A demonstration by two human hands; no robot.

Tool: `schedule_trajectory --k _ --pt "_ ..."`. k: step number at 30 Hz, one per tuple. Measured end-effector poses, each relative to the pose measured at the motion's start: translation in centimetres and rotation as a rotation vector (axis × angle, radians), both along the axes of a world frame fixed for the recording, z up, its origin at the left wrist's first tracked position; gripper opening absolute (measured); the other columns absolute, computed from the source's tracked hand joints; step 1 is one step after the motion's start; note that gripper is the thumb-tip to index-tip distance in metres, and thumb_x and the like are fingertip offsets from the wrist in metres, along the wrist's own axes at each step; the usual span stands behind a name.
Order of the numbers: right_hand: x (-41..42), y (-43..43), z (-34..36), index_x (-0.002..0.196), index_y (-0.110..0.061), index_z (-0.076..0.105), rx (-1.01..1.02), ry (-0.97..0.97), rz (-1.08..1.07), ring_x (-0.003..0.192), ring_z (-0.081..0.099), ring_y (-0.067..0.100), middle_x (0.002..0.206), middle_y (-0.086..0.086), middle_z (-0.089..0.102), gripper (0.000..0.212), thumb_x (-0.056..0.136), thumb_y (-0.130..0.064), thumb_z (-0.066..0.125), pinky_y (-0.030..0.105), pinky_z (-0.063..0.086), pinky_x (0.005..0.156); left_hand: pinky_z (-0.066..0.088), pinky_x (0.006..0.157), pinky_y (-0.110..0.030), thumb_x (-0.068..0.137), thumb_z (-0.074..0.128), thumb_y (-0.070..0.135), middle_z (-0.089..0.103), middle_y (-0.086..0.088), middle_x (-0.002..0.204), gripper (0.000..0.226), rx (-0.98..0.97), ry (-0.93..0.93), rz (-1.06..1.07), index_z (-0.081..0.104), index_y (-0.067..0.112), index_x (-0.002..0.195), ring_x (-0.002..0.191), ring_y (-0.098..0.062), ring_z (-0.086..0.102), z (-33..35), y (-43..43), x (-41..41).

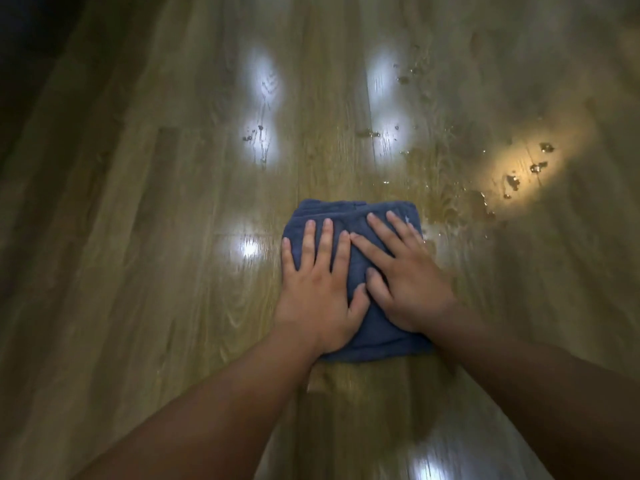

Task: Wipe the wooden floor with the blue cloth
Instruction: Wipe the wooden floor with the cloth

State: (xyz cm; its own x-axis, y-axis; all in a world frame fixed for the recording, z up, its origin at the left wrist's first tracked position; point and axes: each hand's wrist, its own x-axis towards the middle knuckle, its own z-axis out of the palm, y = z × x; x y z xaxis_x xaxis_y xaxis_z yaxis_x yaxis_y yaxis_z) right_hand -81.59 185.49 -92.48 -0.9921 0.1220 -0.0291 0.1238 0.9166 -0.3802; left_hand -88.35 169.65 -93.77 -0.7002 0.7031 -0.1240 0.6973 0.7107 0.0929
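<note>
A folded blue cloth (pixel 349 216) lies flat on the wooden floor (pixel 156 271) in the middle of the view. My left hand (pixel 317 289) presses on its left half, palm down with fingers spread. My right hand (pixel 401 275) presses on its right half, fingers spread and pointing up-left. The two thumbs meet over the middle of the cloth. Both forearms reach in from the bottom. The near part of the cloth is hidden under my palms.
Water drops and wet streaks (pixel 512 181) lie on the planks beyond and to the right of the cloth. More drops (pixel 254 133) sit farther ahead on the left. Bright light reflections (pixel 265 84) shine on the glossy floor. The far left corner is dark.
</note>
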Motion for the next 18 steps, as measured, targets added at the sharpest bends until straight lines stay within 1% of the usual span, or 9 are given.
schedule_trajectory --k 3,6,9,12,14,18 --pt "-3.6 2.2 -0.2 0.149 -0.020 0.046 -0.007 0.006 0.017 0.152 0.016 0.036 0.162 0.010 0.030 0.062 0.092 -0.039 0.030 0.051 0.006 0.125 -0.003 0.120 -0.060 0.095 0.016 0.058 -0.003 -0.012 0.167 0.079 0.016 0.011 -0.003 0.007 0.014 0.159 0.153 -0.030 -0.013 -0.2 2.1 -3.5" --pt "-6.4 3.8 -0.1 0.150 -0.020 0.045 -0.002 -0.008 0.033 0.153 0.014 0.035 0.163 0.010 0.028 0.063 0.092 -0.039 0.028 0.054 0.009 0.124 -0.002 0.120 -0.060 0.095 0.017 0.058 -0.004 -0.012 0.167 0.079 0.023 0.005 0.005 0.007 0.013 0.159 0.153 -0.030 -0.014 -0.2 3.6 -6.2" --pt "-10.2 5.9 0.3 0.152 -0.021 0.041 0.002 -0.034 0.020 0.154 0.009 0.033 0.165 0.008 0.023 0.066 0.092 -0.041 0.023 0.053 0.006 0.125 -0.002 0.120 -0.060 0.095 0.013 0.060 -0.007 -0.011 0.167 0.080 0.037 0.001 -0.008 0.002 0.014 0.159 0.152 -0.030 -0.017 -0.1 5.8 -10.0" --pt "-14.3 8.5 0.0 0.152 -0.020 0.041 -0.001 -0.018 0.030 0.154 0.011 0.034 0.164 0.010 0.024 0.062 0.093 -0.036 0.029 0.051 0.003 0.125 -0.003 0.120 -0.061 0.094 0.011 0.060 -0.006 -0.012 0.167 0.080 0.054 -0.006 0.014 0.003 0.014 0.159 0.152 -0.030 -0.015 -0.3 8.5 -14.1" --pt "-16.8 9.8 0.0 0.152 -0.021 0.041 -0.002 -0.016 0.029 0.154 0.011 0.034 0.164 0.009 0.024 0.064 0.092 -0.039 0.026 0.048 0.001 0.125 -0.002 0.120 -0.061 0.093 0.011 0.060 -0.005 -0.012 0.167 0.081 0.058 0.009 0.036 0.004 0.014 0.159 0.152 -0.031 -0.015 -0.5 9.7 -16.1" --pt "-19.8 11.7 0.1 0.153 -0.021 0.039 0.039 -0.037 0.072 0.154 0.010 0.033 0.164 0.009 0.023 0.067 0.091 -0.041 0.021 0.051 0.005 0.125 -0.002 0.120 -0.060 0.093 0.010 0.060 -0.006 -0.012 0.167 0.081 0.046 -0.019 0.064 0.003 0.013 0.159 0.152 -0.031 -0.016 -0.2 11.5 -18.6"
